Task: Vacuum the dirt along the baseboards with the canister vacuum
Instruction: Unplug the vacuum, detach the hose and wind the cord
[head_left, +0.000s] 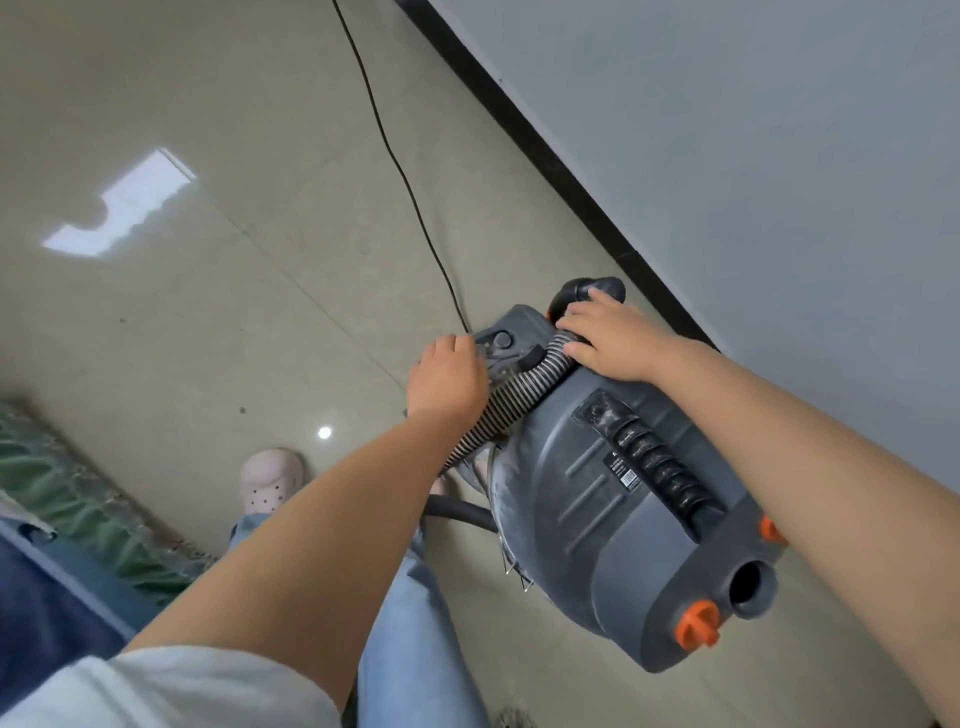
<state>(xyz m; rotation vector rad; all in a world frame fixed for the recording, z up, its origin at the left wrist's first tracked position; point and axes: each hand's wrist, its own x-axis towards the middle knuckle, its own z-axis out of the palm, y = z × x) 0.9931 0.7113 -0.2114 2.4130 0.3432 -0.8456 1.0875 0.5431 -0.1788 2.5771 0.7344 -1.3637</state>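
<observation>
Beside the baseboard (561, 156), vacuum (597, 493) hose (498, 400) lies under both hands' fingers (574, 332)

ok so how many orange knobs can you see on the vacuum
2. One orange knob sits at the near bottom corner of the canister vacuum, left of the round open port. The other orange knob peeks out by the right forearm, partly hidden. More may be out of sight.

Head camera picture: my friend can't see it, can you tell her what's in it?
A person bends over a grey canister vacuum on a tiled floor beside a black baseboard. The right hand grips the ribbed hose where it joins the vacuum, and the left hand rests on the switch panel. A black power cord trails away across the floor.
</observation>
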